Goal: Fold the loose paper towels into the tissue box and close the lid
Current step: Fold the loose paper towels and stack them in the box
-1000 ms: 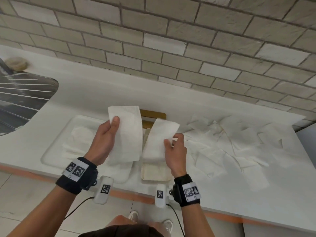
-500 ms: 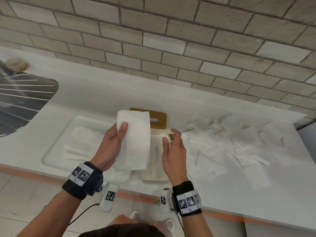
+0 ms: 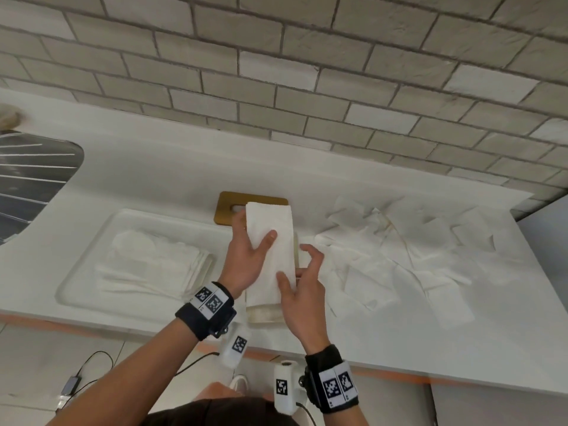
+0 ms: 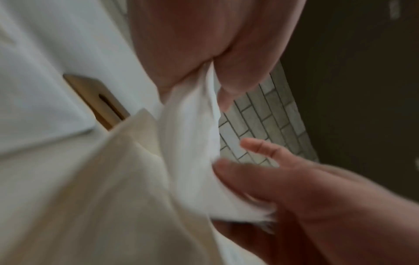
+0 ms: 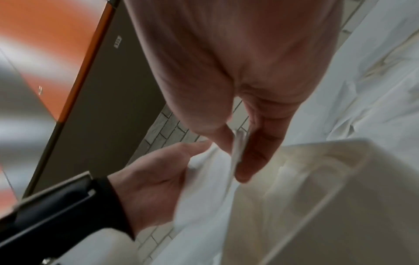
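In the head view my left hand (image 3: 250,256) grips a folded white paper towel (image 3: 272,256), thumb on top, and holds it lengthwise over the open cream tissue box (image 3: 264,316). My right hand (image 3: 295,273) pinches the towel's near right edge. The right wrist view shows that edge (image 5: 237,152) between thumb and finger, above the box (image 5: 317,197). The brown wooden lid (image 3: 229,210) lies flat behind the box, its slot partly covered; it also shows in the left wrist view as the lid (image 4: 97,100). The inside of the box is hidden.
Loose paper towels (image 3: 393,256) lie spread over the white counter to the right. A stack of folded towels (image 3: 153,265) sits in the recessed tray (image 3: 92,250) on the left. A metal sink drainer (image 3: 30,179) is at far left, a brick wall behind.
My left hand carried its folded towel rightward over the box. My right hand laid its own towel down in the box, then took hold of the near edge of the left hand's towel.
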Action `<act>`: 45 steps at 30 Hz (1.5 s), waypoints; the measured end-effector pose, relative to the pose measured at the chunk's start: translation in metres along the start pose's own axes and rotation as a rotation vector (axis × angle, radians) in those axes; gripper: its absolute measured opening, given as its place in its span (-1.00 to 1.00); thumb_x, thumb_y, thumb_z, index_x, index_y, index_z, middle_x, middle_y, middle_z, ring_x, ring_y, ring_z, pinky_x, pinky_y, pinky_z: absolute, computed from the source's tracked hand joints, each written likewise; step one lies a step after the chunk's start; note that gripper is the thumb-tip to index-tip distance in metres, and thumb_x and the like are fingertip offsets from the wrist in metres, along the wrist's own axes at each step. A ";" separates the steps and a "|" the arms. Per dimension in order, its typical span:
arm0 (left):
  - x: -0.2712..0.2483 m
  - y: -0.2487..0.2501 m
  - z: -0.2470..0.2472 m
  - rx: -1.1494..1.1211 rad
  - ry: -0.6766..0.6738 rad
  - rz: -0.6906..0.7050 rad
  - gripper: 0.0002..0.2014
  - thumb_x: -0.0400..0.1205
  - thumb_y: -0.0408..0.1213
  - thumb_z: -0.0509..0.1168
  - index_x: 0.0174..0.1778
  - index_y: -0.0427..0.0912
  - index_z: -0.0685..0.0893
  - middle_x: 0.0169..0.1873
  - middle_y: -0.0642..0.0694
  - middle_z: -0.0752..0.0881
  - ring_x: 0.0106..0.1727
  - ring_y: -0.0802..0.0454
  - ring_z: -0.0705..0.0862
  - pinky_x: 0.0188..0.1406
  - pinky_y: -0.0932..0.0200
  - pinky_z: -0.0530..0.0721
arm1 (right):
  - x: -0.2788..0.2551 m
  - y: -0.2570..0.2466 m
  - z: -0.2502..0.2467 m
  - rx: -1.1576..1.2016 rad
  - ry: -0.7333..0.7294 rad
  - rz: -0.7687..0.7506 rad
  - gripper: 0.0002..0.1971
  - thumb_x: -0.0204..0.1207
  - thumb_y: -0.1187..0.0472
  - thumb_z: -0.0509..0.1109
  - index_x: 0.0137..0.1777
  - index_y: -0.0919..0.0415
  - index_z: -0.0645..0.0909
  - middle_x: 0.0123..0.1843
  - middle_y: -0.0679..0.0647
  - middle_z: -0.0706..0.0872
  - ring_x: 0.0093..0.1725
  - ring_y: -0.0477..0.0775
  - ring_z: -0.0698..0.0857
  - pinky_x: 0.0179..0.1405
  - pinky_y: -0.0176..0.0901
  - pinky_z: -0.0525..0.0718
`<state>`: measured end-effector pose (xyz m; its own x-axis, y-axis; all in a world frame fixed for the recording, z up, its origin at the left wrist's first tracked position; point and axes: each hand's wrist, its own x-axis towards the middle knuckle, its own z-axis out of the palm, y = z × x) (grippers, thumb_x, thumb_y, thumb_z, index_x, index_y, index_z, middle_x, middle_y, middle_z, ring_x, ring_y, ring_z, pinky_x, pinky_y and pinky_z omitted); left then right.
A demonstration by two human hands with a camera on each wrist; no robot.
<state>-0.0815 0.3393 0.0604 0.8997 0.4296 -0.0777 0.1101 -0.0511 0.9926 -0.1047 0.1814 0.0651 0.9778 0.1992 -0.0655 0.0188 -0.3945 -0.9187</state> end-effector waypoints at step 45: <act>-0.001 0.005 0.163 0.945 -0.551 0.206 -0.03 0.66 0.28 0.43 0.85 0.04 0.05 0.77 -0.09 0.27 0.65 -0.25 0.45 0.57 -0.27 0.56 | 0.115 0.115 -0.205 -0.323 -0.035 -0.061 -0.77 0.75 -0.07 0.50 0.23 0.05 0.75 -0.03 -0.16 0.81 0.01 -0.08 0.72 -0.02 -0.25 0.54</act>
<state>-0.0128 0.1918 0.0498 0.9765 -0.1129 -0.1834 0.0038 -0.8424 0.5388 0.0526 -0.0248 0.0318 0.9651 0.2598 -0.0322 0.1482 -0.6435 -0.7509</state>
